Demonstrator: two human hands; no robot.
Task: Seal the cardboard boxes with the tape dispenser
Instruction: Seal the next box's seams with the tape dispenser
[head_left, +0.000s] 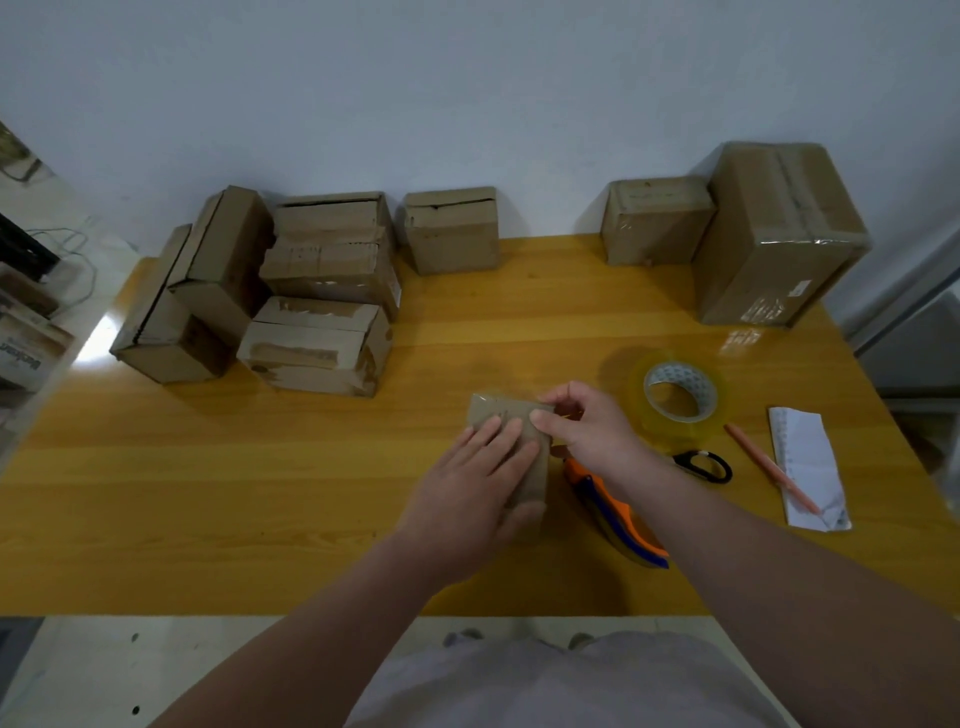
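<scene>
Centrally on the yellow wooden table (260, 467), the small brown cardboard box (498, 410) lies under the left hand (483, 478), whose straight fingers press flat on its top. The right hand (587, 421) curls thumb and forefinger, pinching the box's far right edge. The orange-and-blue tape dispenser (618, 514) lies just right of the box, beneath that forearm.

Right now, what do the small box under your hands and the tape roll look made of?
Small box: brown cardboard, matte, with a glossy strip at its far edge, probably clear tape. Tape roll: clear yellowish plastic film, shiny, on a white printed core, likely paperboard.
</scene>
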